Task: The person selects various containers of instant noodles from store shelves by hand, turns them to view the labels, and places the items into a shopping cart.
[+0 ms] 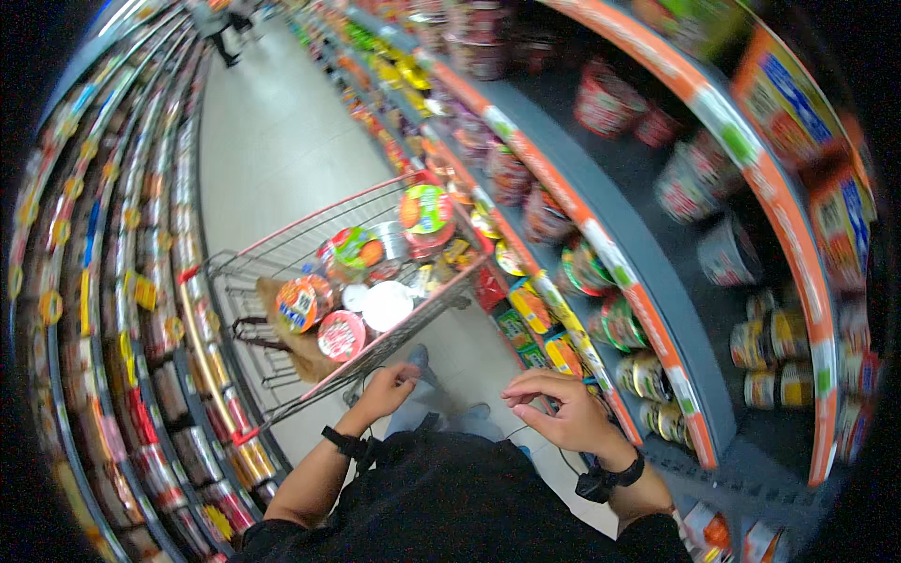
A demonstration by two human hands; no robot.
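A wire shopping cart with a red-trimmed rim stands before me. In its basket lie several instant noodle cups, among them a pink-lidded one, an orange one and a green-lidded one. A white round lid shines brightly beside them, and a metal can sits farther in. My left hand hovers just off the cart's near side, loosely curled and holding nothing. Over by the right-hand shelves, my right hand is raised, thumb apart from bent fingers, nothing in it.
Shelves on the right hold noodle cups, with small jars or cans lower down. Packed shelving lines the left side. The tiled aisle floor runs ahead towards a person at the far end. Much is blurred.
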